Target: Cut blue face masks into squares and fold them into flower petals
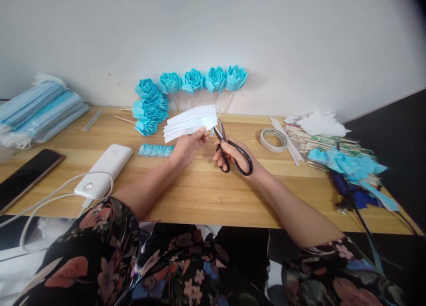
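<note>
My left hand (190, 147) pinches a pale blue-white pleated face mask (189, 121) by its lower right part, holding it above the table. In my right hand (229, 154) is a pair of black-handled scissors (245, 157), fingers through the loops. The blades are parted and lie at the mask's right end, by its ear loop; whether they touch the material I cannot tell. Beyond the mask, several blue paper-like flowers (193, 80) on thin sticks lean against the wall. Beside my left wrist lies a strip of folded blue pieces (155, 150).
A stack of face masks (43, 110) lies far left, near a black phone (29, 175) and a white power bank (104, 170) with a cable. More blue flowers (148, 106) are heaped at centre left. To the right are a tape roll (273, 140), printed papers and blue scraps (349, 164).
</note>
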The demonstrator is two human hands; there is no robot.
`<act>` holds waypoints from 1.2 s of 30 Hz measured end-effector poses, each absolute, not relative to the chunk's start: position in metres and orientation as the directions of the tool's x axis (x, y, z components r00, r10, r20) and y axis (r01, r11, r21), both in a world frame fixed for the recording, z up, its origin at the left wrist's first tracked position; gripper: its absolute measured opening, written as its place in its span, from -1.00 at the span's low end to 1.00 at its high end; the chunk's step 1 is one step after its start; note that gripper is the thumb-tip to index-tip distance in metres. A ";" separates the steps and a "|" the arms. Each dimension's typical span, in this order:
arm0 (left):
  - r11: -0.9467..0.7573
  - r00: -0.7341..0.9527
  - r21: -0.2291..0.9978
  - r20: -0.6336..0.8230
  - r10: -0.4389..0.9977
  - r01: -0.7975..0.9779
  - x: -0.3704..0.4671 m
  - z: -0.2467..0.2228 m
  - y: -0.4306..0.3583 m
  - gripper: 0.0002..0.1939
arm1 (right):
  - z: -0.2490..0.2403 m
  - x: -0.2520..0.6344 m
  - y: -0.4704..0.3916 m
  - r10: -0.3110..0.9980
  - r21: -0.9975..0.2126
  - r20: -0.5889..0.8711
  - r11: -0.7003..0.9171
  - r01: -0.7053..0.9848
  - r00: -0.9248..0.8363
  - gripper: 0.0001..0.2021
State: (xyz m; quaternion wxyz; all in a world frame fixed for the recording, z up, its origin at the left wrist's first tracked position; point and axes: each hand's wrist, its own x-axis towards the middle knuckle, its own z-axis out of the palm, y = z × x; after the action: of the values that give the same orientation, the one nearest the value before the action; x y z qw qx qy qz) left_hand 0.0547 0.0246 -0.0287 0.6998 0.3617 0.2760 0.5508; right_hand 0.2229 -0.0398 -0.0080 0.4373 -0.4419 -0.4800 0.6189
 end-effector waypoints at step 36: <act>0.127 0.202 0.814 -0.012 0.979 -0.567 0.058 -0.023 0.012 -0.80 | -0.004 0.216 -0.042 0.985 -0.994 -0.108 -0.108 0.003 -0.132 -0.56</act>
State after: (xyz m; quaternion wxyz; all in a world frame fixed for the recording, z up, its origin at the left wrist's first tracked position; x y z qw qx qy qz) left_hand 0.0583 0.0120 -0.0231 0.6912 0.3514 0.2931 0.5593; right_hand 0.2163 -0.0425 -0.0041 0.4391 -0.4910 -0.5030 0.5595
